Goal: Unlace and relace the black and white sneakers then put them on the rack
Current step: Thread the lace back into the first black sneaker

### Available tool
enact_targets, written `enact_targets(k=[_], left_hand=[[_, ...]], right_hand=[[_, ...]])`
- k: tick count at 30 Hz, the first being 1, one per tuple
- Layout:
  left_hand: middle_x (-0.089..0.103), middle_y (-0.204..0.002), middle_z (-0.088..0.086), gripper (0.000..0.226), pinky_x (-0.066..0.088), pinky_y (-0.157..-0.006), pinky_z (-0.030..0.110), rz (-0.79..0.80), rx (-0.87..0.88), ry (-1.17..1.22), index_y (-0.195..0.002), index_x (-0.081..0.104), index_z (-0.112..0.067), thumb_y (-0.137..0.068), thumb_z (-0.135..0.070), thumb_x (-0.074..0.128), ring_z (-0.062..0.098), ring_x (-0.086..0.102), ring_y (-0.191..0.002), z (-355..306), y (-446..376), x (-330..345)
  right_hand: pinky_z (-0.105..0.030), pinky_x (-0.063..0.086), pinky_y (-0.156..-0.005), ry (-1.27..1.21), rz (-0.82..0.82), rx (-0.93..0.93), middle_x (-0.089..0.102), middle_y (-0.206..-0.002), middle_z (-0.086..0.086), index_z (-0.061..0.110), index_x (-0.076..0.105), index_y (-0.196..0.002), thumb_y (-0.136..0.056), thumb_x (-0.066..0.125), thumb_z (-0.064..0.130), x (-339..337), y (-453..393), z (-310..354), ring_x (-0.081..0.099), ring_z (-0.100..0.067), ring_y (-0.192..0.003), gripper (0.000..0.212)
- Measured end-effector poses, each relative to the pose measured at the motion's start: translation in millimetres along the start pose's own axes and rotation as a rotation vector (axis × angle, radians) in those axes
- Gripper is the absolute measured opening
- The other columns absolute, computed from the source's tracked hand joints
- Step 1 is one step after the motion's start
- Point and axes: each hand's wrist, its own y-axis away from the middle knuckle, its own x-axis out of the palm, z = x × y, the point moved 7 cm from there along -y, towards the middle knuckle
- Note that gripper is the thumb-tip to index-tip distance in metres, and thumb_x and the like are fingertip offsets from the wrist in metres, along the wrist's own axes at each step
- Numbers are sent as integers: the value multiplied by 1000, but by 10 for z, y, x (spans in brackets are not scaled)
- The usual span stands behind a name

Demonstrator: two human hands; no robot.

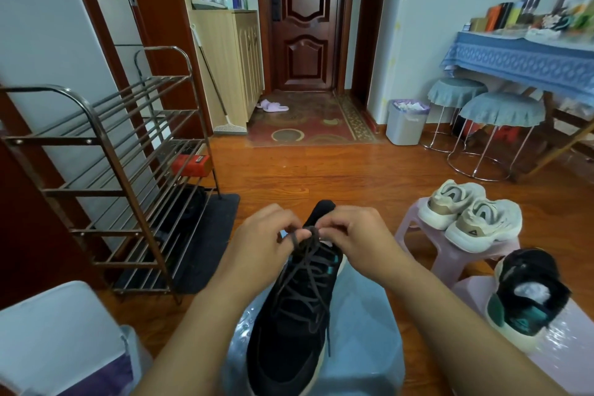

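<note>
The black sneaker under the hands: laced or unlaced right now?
Laced: the lace crisscrosses the black sneaker, while left hand and right hand pinch it at the top.

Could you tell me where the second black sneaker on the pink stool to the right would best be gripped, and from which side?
Probably at the heel collar of the second black sneaker, from above. It rests on the pink stool with its stuffed opening facing up and the heel nearest the person, so the right hand could pinch that rim.

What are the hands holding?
Both hands, left and right, pinch the dark shoelace near the top of the black sneaker.
</note>
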Motion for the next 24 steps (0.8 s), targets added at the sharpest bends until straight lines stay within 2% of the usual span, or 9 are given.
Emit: enact_targets(k=[3,6,8,11,13,16,19,22,24], left_hand=[[56,-76,-15,23,42,-65,19,-15,-22,134,-77,66,-27,-100,-30,63,10,57,-72,96,237,-126],[58,-73,-3,28,45,-67,24,-15,-184,261,-70,69,-17,-98,-13,65,16,59,-69,230,446,-103],[63,-80,0,25,49,-74,26,-38,-288,438,-76,73,-18,-98,-10,62,15,63,-78,212,476,-52],[70,-108,-4,25,50,-93,22,6,-330,703,-100,79,-22,-100,-15,55,12,66,-107,58,477,84],[69,-117,-5,28,47,-104,29,66,-341,763,-101,81,-22,-103,-14,54,12,63,-118,68,521,172],[68,-116,-3,28,44,-112,44,100,-364,790,-87,80,-18,-97,-16,54,17,61,-121,177,570,216],[66,-117,-3,27,43,-113,46,85,-415,800,-83,79,-16,-97,-14,55,15,60,-122,237,604,179],[57,-123,-19,26,41,-111,34,149,-429,688,-106,76,-34,-90,-21,60,1,54,-124,116,648,166],[37,-137,-28,56,34,-116,30,249,-384,420,-136,50,-47,-81,-43,62,-8,39,-131,-36,707,254]], right_hand=[[-30,47,-68,360,-97,-181,57,-83,7,15,70,-90,-92,69,11,-75,57,-80,49,-13,-80,5],[-35,48,-70,421,9,-100,54,-87,4,16,65,-94,-96,63,14,71,115,-158,52,-18,-86,3],[-28,44,-72,283,-14,10,53,-89,7,18,59,-91,-98,58,18,121,125,-126,51,-14,-86,7],[-21,43,-65,-238,-168,355,58,-84,3,16,58,-88,-97,60,17,21,103,-231,54,-15,-76,9],[-18,41,-60,-198,-192,391,57,-82,3,15,57,-87,-96,60,14,-40,106,-291,52,-13,-72,10],[-33,46,-68,214,-184,204,51,-88,6,18,54,-88,-95,57,8,-71,106,-235,52,-15,-77,12],[-24,44,-70,117,-119,167,52,-93,12,24,60,-96,-93,64,11,18,51,-246,53,-6,-76,13],[-18,48,-73,-191,-4,234,50,-119,14,35,60,-119,-92,61,0,75,28,-344,56,-4,-79,44],[-18,46,-85,-197,25,272,38,-139,14,42,57,-125,-84,47,-19,70,60,-466,53,0,-99,74]])
